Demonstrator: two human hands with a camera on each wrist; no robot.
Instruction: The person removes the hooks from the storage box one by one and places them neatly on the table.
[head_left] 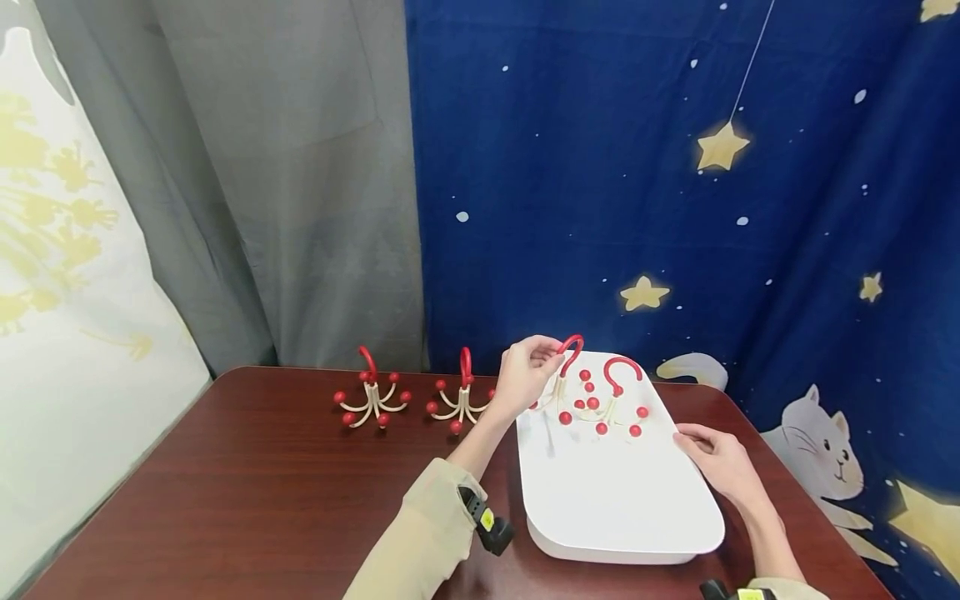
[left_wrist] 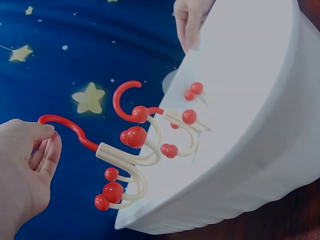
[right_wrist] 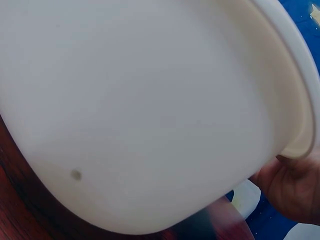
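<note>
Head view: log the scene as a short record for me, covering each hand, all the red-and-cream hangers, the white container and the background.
left hand: pinches the held hanger by its curved top
right hand: touches the edge of the white container; grip unclear
second hanger: at the container's far end, not held
third hanger; fourth hanger: on the table, left of the container
background: blue star-patterned curtain, grey curtain

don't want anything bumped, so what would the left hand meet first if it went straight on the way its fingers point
Beyond the red-hooked hanger it pinches, the left hand would probably meet the neighbouring hanger over the white box first, though depth is unclear and it might pass in front or behind.
</note>
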